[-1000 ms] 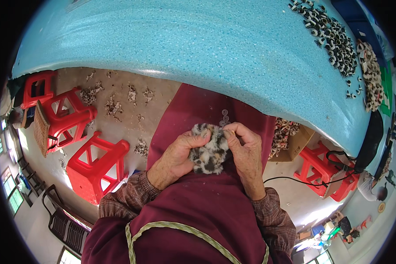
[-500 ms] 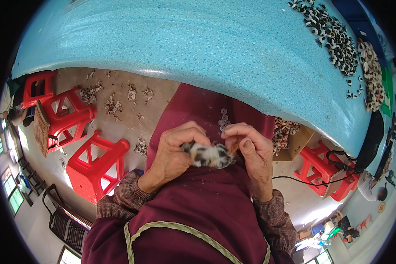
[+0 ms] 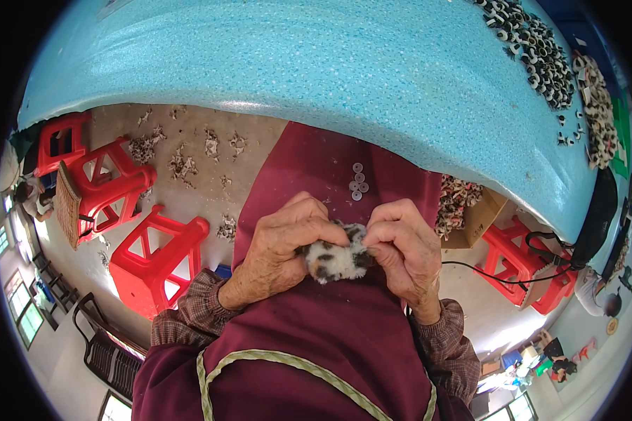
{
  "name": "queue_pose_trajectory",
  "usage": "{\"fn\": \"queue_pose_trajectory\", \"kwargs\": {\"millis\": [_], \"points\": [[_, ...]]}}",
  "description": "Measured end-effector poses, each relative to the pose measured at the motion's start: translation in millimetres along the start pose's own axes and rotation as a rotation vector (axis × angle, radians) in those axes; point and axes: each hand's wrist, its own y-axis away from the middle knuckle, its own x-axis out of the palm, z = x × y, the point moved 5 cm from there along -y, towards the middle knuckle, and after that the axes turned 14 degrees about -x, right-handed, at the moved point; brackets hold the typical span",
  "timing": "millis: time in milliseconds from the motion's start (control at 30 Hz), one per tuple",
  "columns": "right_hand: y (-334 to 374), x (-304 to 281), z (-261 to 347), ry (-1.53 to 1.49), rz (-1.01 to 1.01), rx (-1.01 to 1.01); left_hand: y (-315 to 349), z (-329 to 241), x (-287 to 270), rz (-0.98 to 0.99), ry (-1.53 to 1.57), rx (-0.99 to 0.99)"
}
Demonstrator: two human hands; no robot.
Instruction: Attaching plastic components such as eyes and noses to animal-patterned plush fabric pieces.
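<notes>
Over my maroon apron [image 3: 309,316], both hands grip a small furry plush piece [image 3: 336,261], white with black and tan patches. My left hand [image 3: 281,242] is closed on its left side, thumb and fingers pressed into the fur. My right hand [image 3: 404,252] pinches its right edge; whether a smaller part sits between those fingertips is hidden. Several small translucent discs [image 3: 358,186] lie on the apron cloth just beyond my hands.
A blue speckled table [image 3: 295,63] spans the far side, bearing a heap of black-and-white parts [image 3: 534,56] at right. Below its edge stands a cardboard box [image 3: 481,217] of patterned pieces. Red stools [image 3: 158,256] stand at left, and fabric scraps [image 3: 182,165] litter the floor.
My right hand has gone from loosely curled fingers to a pinch on the plush piece's edge. The piece has turned and moved slightly nearer to me.
</notes>
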Motion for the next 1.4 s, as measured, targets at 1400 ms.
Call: {"fn": "queue_pose_trajectory", "kwargs": {"millis": [1400], "points": [[9.0, 14.5, -30.9, -0.308, -0.298, 0.444, 8.3, 40.5, 38.1, 0.141, 1.209, -0.889]]}}
